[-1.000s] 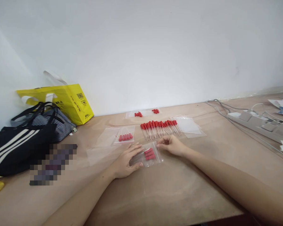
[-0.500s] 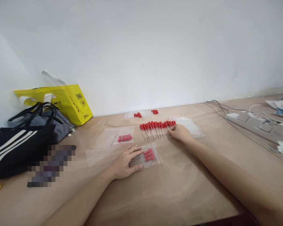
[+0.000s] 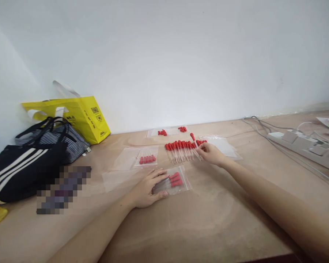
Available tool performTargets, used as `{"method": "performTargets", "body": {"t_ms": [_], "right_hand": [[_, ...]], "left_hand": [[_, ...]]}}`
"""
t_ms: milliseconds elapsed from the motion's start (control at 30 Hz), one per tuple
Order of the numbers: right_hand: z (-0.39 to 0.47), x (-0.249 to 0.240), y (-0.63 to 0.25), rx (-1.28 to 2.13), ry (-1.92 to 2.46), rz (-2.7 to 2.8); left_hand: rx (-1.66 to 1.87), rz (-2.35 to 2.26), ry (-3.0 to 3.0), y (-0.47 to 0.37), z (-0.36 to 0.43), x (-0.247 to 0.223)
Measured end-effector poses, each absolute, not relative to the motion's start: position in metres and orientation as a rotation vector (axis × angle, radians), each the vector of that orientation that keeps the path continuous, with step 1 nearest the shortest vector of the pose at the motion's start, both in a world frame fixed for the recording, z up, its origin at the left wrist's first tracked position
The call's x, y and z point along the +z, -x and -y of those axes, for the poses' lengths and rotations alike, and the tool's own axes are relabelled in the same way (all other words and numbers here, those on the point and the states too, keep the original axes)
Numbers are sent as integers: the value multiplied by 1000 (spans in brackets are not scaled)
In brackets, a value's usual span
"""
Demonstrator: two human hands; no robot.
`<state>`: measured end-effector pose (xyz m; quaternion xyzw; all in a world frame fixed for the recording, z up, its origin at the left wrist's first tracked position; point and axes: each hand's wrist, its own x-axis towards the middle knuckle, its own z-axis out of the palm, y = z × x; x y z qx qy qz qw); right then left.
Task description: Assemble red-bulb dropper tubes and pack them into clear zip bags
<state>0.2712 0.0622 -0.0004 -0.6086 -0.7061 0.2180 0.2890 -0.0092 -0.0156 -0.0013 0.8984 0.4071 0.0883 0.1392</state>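
My right hand (image 3: 211,153) pinches a dropper (image 3: 192,136) by its clear tube, its red bulb raised above the others. Beside it lies a row of droppers (image 3: 178,146), red bulbs away from me and clear tubes towards me. My left hand (image 3: 149,190) rests with fingers stretched over a clear zip bag (image 3: 185,186) on the table. Inside that bag are three red-bulbed droppers (image 3: 176,179), whose tube ends the hand partly hides. Behind the left hand, another zip bag (image 3: 146,165) holds several droppers with bulbs towards me.
Flat clear bags (image 3: 123,159) lie at left, and more (image 3: 222,145) sit behind my right hand. Red bulbs (image 3: 162,133) lie near the wall. A yellow bag (image 3: 98,128) and a black bag (image 3: 24,171) stand left; a white power strip (image 3: 304,146) with cables is right.
My right hand has lifted one dropper from the right part of the row, so its bulb now stands above the rest. My left hand stays on the bag. The view has shifted slightly.
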Motion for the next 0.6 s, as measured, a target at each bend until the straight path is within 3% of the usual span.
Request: {"method": "performTargets", "body": {"t_ms": [133, 233, 600], "right_hand": [[-35, -10, -268, 1074, 1098, 1695], [-20, -15, -259, 1277, 942, 1551], [-23, -28, -248, 1547, 978, 1033]], "left_hand": [[260, -1169, -2602, 9, 14, -2], [282, -1163, -2610, 9, 14, -2], [307, -1156, -2618, 9, 16, -2]]}}
